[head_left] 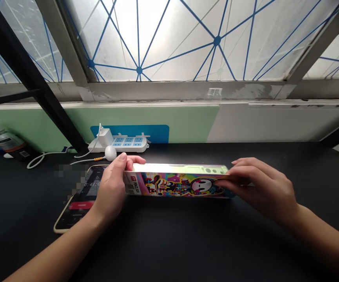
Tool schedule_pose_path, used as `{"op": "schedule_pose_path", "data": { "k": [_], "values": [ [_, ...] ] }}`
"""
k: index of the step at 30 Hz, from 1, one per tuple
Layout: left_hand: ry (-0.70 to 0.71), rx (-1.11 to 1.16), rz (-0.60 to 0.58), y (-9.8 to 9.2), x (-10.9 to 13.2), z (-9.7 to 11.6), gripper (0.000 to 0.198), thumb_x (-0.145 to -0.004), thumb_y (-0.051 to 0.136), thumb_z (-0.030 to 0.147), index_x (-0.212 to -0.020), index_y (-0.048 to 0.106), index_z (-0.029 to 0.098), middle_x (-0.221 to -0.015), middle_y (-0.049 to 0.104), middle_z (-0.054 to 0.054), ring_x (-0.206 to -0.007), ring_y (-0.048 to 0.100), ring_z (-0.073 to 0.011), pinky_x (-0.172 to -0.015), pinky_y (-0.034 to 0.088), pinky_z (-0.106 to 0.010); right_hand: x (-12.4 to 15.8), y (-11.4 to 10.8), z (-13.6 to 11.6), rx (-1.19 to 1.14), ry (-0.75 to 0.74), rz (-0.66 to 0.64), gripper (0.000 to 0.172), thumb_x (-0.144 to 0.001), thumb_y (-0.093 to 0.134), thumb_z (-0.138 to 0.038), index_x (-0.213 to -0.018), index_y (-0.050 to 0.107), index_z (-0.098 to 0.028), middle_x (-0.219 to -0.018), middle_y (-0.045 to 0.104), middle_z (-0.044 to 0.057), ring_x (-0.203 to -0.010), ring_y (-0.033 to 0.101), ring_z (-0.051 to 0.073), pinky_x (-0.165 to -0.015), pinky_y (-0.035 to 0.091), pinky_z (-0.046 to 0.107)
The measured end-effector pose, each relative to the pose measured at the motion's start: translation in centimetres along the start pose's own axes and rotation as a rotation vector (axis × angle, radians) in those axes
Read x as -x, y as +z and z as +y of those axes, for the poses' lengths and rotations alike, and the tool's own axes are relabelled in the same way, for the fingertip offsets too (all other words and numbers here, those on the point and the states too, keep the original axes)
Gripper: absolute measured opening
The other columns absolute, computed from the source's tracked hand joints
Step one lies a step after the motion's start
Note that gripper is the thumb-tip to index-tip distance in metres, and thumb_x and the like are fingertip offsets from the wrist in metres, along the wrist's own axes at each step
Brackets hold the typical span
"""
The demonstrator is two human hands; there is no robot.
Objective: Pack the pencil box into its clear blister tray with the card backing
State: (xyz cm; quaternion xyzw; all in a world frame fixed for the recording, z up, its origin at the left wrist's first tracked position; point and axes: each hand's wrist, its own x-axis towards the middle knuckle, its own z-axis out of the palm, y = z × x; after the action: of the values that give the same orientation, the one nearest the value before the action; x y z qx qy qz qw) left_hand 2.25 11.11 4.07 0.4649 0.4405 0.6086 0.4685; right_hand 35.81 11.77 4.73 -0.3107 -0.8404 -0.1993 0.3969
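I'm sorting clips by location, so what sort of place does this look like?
Probably a desk in an office or workroom, though it could be a study at home. A black desktop holds a white power strip and a smartphone, beneath a large frosted window crossed by blue lines.

A smartphone [79, 196] blocks the left hand's [110, 192] way.

At eleven o'clock, a white power strip [129, 144] with blue sockets sits on the black surface [169, 250], a white plug adapter [105, 137] in it. A white cable [38, 161] curves away toward ten o'clock, where a lying glass bottle [3, 138] rests. A phone [73, 213] lies at nine o'clock. At twelve o'clock, a frosted window [169, 39] shows blue lines.
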Motion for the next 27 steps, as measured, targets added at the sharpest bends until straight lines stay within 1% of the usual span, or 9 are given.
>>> {"op": "schedule_pose_path", "data": {
  "k": [2, 5, 9, 12, 14, 16, 20, 23, 27],
  "values": [
    [0.056, -0.006, -0.001, -0.2, 0.0, 0.2, 0.049, -0.102, 0.047, 0.053, -0.065, 0.054, 0.021, -0.094, 0.073, -0.004, -0.085, 0.063, -0.0198, -0.074, 0.050, -0.028, -0.1, -0.1, -0.5, 0.009, -0.062, -0.008, 0.022, -0.086, 0.079, -0.023, -0.094, 0.059, -0.024, -0.081, 0.067, 0.001, -0.070, 0.068, 0.017, -0.066, 0.056, 0.029],
    [0.154, -0.058, -0.038, -0.4, 0.2, 0.6, 0.052, -0.104, 0.040, 0.053, -0.067, 0.060, 0.023, -0.081, 0.070, -0.004, -0.087, 0.064, -0.0234, -0.083, 0.051, -0.034, 0.0, -0.2, -0.7, -0.020, -0.037, -0.154, 0.022, -0.091, 0.071, -0.024, -0.083, 0.050, -0.025, -0.085, 0.065, 0.002, -0.064, 0.063, 0.014, -0.058, 0.052, 0.026],
    [0.359, -0.374, -0.162, -0.5, 0.7, 0.7, 0.051, -0.104, 0.039, 0.055, -0.076, 0.067, 0.024, -0.078, 0.066, -0.005, -0.082, 0.062, -0.0238, -0.078, 0.048, -0.034, 0.5, 0.1, -0.8, -0.064, 0.100, -0.330, 0.015, -0.089, 0.063, -0.028, -0.091, 0.048, -0.027, -0.117, 0.068, 0.010, -0.063, 0.064, 0.016, -0.056, 0.050, 0.030],
    [0.432, -0.556, -0.256, -0.7, 0.6, 0.6, 0.042, -0.106, 0.040, 0.047, -0.082, 0.066, 0.024, -0.082, 0.066, -0.005, -0.079, 0.062, -0.0225, -0.072, 0.048, -0.033, 0.7, 0.3, -0.9, -0.110, 0.126, -0.427, 0.033, -0.084, 0.062, -0.025, -0.114, 0.048, -0.028, -0.141, 0.060, 0.014, -0.080, 0.073, 0.024, -0.064, 0.055, 0.035],
    [0.479, -0.672, -0.313, -0.7, 0.3, 0.4, 0.030, -0.105, 0.045, 0.039, -0.089, 0.065, 0.024, -0.089, 0.068, -0.005, -0.087, 0.064, -0.0229, -0.078, 0.050, -0.033, 0.7, 0.3, -1.1, -0.158, 0.101, -0.516, 0.048, -0.082, 0.062, -0.023, -0.126, 0.045, -0.028, -0.139, 0.063, 0.013, -0.101, 0.073, 0.029, -0.076, 0.057, 0.037],
    [0.521, -0.843, -0.380, -0.8, -0.2, 0.1, 0.018, -0.102, 0.053, 0.037, -0.103, 0.066, 0.024, -0.108, 0.070, -0.008, -0.107, 0.063, -0.0268, -0.092, 0.050, -0.037, 0.6, 0.2, -1.2, -0.189, 0.057, -0.586, 0.054, -0.080, 0.061, -0.018, -0.130, 0.045, -0.027, -0.131, 0.068, 0.011, -0.111, 0.070, 0.031, -0.083, 0.057, 0.039],
    [0.406, -1.148, -0.543, -1.0, -0.8, -0.7, 0.058, -0.092, 0.065, 0.053, -0.140, 0.054, 0.023, -0.151, 0.052, -0.015, -0.142, 0.042, -0.0382, -0.115, 0.036, -0.055, 0.3, 0.0, -1.5, -0.209, 0.011, -0.643, 0.055, -0.077, 0.059, -0.013, -0.131, 0.050, -0.026, -0.133, 0.067, 0.011, -0.111, 0.069, 0.030, -0.088, 0.057, 0.041],
    [0.331, -1.218, -0.643, -1.1, -0.8, -1.0, 0.067, -0.090, 0.066, 0.056, -0.146, 0.049, 0.023, -0.152, 0.051, -0.015, -0.141, 0.044, -0.0369, -0.115, 0.039, -0.054, 0.2, -0.1, -1.7, -0.253, 0.048, -0.689, 0.050, -0.083, 0.061, -0.018, -0.132, 0.052, -0.027, -0.135, 0.065, 0.011, -0.110, 0.069, 0.029, -0.091, 0.056, 0.042],
    [0.332, -1.225, -0.667, -1.2, -0.7, -0.8, 0.068, -0.087, 0.071, 0.050, -0.147, 0.048, 0.025, -0.147, 0.052, -0.013, -0.137, 0.047, -0.0346, -0.111, 0.045, -0.049, -0.1, -0.1, -1.4, -0.373, 0.144, -0.773, 0.043, -0.092, 0.062, -0.031, -0.133, 0.053, -0.028, -0.137, 0.061, 0.011, -0.115, 0.065, 0.027, -0.094, 0.056, 0.040]
  ]
}}
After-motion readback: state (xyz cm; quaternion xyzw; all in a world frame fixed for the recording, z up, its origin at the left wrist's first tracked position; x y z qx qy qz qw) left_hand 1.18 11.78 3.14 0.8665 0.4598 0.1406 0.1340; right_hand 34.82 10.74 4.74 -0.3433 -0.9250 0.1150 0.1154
